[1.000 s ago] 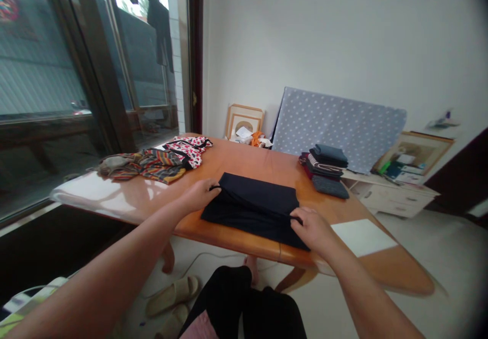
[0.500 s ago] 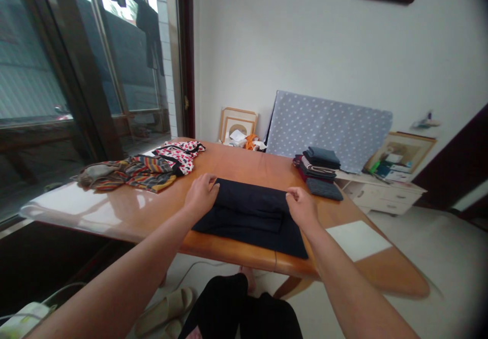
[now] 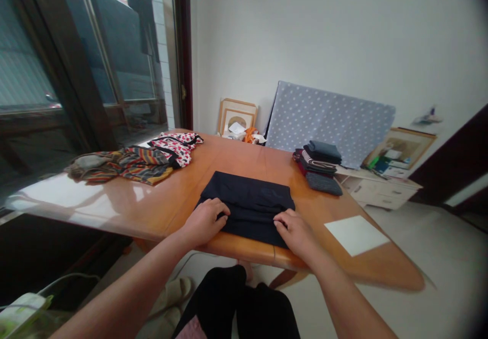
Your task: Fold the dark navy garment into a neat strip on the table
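Observation:
A dark navy folded garment [image 3: 249,190] lies flat at the front edge of the wooden table [image 3: 229,153]; its exact kind cannot be made out. My left hand [image 3: 208,219] pinches a fold near its left side, fingers curled against the thumb. On the right side, my right hand [image 3: 294,228] grips the same fold in a similar pinch. Creases run across the cloth between the two hands, and its far part lies smooth beyond them.
Striped clothing [image 3: 141,163] and a red-and-white patterned garment [image 3: 179,146] lie at the left. A folded clothes stack [image 3: 322,158] stands at the back right, with a folded grey garment [image 3: 324,183] beside it. A white sheet [image 3: 356,235] lies at the right.
Both hands have moved from the garment's far corners toward me, bringing a fold of the cloth nearer the table's front edge. The view has tipped slightly downward.

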A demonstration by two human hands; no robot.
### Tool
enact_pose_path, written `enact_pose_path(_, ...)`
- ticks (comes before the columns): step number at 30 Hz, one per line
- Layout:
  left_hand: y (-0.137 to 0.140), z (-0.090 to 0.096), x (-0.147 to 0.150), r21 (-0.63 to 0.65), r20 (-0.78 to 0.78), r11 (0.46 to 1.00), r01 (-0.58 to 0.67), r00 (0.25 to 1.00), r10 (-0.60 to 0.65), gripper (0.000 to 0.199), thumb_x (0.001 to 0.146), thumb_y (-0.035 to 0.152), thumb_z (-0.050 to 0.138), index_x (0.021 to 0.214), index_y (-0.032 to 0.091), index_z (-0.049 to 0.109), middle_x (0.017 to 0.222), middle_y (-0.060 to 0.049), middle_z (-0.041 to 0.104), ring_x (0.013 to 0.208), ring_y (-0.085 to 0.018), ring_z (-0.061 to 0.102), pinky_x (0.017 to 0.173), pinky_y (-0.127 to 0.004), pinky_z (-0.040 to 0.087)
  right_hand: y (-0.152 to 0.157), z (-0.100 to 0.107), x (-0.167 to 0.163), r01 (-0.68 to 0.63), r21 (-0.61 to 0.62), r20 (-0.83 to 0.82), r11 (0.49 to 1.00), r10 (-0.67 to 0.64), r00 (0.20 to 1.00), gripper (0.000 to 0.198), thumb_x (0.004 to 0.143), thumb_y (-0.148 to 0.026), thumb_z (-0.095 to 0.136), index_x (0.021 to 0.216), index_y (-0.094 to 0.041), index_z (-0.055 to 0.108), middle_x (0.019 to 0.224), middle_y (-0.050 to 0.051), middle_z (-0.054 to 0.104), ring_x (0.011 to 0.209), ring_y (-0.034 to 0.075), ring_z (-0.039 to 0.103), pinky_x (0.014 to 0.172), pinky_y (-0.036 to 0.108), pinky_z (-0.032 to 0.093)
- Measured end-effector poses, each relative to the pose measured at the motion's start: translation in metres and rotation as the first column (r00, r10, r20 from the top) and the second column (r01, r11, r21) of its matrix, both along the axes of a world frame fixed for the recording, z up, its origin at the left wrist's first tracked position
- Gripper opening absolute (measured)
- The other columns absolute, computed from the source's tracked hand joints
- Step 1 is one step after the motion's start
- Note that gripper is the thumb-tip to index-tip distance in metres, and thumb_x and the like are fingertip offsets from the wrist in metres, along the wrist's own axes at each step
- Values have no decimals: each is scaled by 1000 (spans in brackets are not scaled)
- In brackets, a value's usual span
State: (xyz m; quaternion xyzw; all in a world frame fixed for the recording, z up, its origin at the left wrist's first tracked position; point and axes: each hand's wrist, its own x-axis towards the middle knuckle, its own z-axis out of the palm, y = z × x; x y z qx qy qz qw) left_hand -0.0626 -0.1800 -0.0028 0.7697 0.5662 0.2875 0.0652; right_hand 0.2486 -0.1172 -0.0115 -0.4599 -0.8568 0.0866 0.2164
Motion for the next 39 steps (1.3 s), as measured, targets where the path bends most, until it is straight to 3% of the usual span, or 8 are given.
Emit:
enact_pose_path(10, -2, -6, -3, 12, 7, 1000, -28, 1000, 28, 15, 83, 18, 55, 84, 23, 69, 93, -5, 66, 88, -21, 60, 83, -35, 46, -9, 0, 11, -19, 16, 17, 1000, 19, 1000, 21, 93, -31, 50, 96, -28, 71, 95, 5, 62, 92, 22, 58, 82, 33, 46)
enact_pose_path(14, -7, -3, 2, 33, -25, 999, -27, 999, 28, 20, 88, 27, 56, 101, 26, 71, 101, -5, 66, 93, -23, 59, 88, -38, 45, -19, 9, 5, 7, 73, -17, 997, -6, 1000, 23, 93, -37, 51, 99, -28, 72, 99, 6, 63, 97, 24, 57, 86, 37, 46)
enact_pose_path(18, -11, 0, 4, 35, -70, 999, 0, 998, 2, 29, 95, 38, 50, 111, 32, 73, 105, -6, 64, 96, -23, 58, 89, -39, 44, -29, 14, -7, -85, 114, 22, 990, 83, 996, 29, 94, -38, 51, 116, -30, 69, 111, 7, 64, 103, 26, 55, 91, 40, 45)
enact_pose_path(25, -12, -2, 4, 57, -88, 998, 3, 996, 2, 30, 97, 41, 48, 107, 32, 75, 103, -6, 64, 93, -22, 57, 84, -37, 44, -23, 7, -13, -39, 104, 79, 994, 31, 996, 27, 96, -35, 47, 102, -28, 73, 101, 6, 69, 97, 25, 58, 88, 39, 45)
enact_pose_path(31, -11, -3, 4, 80, -122, 997, -2, 993, 12, 30, 97, 40, 47, 109, 32, 74, 103, -5, 65, 93, -21, 57, 85, -36, 44, -13, 4, -28, 0, 265, 69, 964, -19, 997, 43, 96, -36, 47, 135, -21, 57, 135, 10, 59, 125, 29, 49, 103, 46, 39)
enact_pose_path(35, -12, -3, 4, 89, -118, 996, -4, 993, 15, 29, 97, 37, 49, 109, 31, 74, 102, -5, 65, 94, -21, 58, 84, -35, 44, -14, -4, -27, -73, 206, 134, 976, 46, 990, 38, 97, -37, 45, 128, -25, 63, 129, 7, 64, 122, 28, 54, 104, 47, 39)
enact_pose_path(39, -14, -2, 4, 82, -105, 997, -16, 994, 25, 26, 95, 37, 52, 107, 31, 75, 102, -5, 66, 95, -21, 59, 85, -36, 44, -12, -11, -18, -49, 217, 67, 975, 35, 997, 35, 96, -37, 46, 122, -25, 67, 126, 7, 66, 119, 27, 57, 103, 46, 41)
